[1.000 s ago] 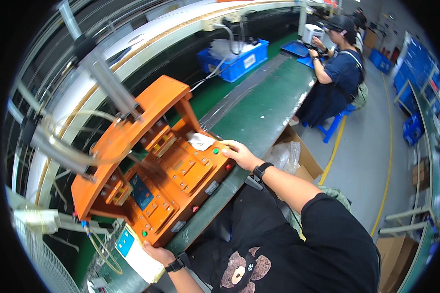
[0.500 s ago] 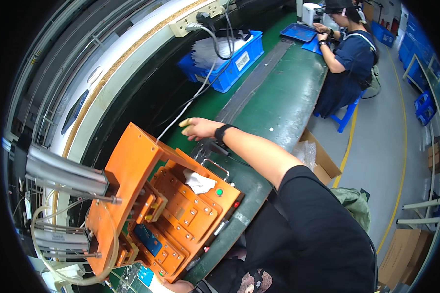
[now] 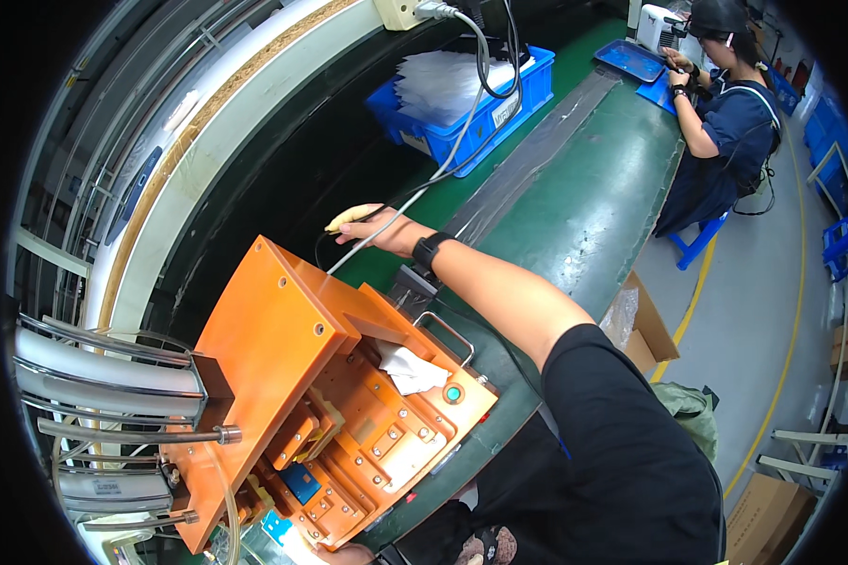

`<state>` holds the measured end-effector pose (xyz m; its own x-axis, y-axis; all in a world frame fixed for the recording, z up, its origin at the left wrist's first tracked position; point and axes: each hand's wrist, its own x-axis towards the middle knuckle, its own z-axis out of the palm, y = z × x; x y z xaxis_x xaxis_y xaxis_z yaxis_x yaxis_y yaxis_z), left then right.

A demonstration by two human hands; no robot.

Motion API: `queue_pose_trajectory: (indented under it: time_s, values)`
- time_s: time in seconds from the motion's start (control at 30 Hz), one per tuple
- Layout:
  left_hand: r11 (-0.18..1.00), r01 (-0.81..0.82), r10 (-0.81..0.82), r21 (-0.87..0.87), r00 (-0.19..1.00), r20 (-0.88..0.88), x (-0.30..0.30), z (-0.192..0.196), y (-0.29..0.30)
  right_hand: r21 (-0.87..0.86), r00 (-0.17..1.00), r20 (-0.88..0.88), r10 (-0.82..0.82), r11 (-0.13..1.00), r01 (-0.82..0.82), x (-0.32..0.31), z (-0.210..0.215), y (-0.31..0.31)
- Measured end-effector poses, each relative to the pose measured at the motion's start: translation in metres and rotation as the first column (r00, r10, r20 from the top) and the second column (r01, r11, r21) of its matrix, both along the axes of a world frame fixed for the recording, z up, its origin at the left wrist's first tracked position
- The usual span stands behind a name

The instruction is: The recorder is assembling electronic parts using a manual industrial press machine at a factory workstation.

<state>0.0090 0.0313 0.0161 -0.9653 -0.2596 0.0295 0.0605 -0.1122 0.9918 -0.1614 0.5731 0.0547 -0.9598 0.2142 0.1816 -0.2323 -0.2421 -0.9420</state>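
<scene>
My right hand (image 3: 372, 229), with yellow finger covers, reaches past the far corner of an orange press fixture (image 3: 283, 311). Its thumb and fingers come together around a thin black cable (image 3: 318, 252), while a grey cable (image 3: 422, 191) crosses in front of the hand. At the bottom edge, my left hand (image 3: 344, 554) lies by the fixture's near corner; its fingers are mostly hidden. Inside the fixture sit a blue rectangular piece (image 3: 301, 482) and a crumpled white cloth (image 3: 413, 369). Another light-blue piece (image 3: 276, 527) lies beside the near corner.
Metal cylinders (image 3: 104, 377) with tubes project from the fixture's left. A green button (image 3: 453, 394) and a metal handle (image 3: 448, 330) are on its right. Beyond stands a blue bin (image 3: 462, 155) of translucent sheets. A co-worker (image 3: 725, 122) sits at the far bench end; an open carton (image 3: 652, 330) stands beside the bench.
My right hand has moved left, and its fingers have drawn together at the cables. The view has shifted, moving the bin and co-worker right in the picture. My left hand stays by the near corner.
</scene>
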Motion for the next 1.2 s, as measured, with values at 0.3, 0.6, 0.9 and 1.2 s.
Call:
queue_pose_trajectory:
  time_s: [0.3, 0.6, 0.9, 1.2]
  values:
    - [0.997, -0.051, 0.046, -0.063, 0.996, -0.074, -0.011, -0.034, -0.012, 0.046, 0.999, -0.001, -0.048, 0.998, 0.048, 0.068, -0.018, 0.006]
    - [1.0, 0.019, -0.018, 0.016, 0.996, -0.093, -0.039, -0.049, 0.024, 0.424, 0.959, 0.236, -0.159, 0.905, 0.046, 0.085, -0.004, 0.077]
    - [0.998, 0.028, -0.023, 0.053, 0.996, -0.089, -0.082, -0.071, 0.07, 0.647, 0.226, -0.242, -0.944, 0.017, 0.762, 0.122, 0.0, 0.32]
    - [0.999, -0.029, 0.032, 0.035, 0.996, -0.081, -0.107, -0.081, 0.09, 0.971, 0.35, -0.036, -0.936, 0.05, 0.235, 0.058, 0.033, 0.338]
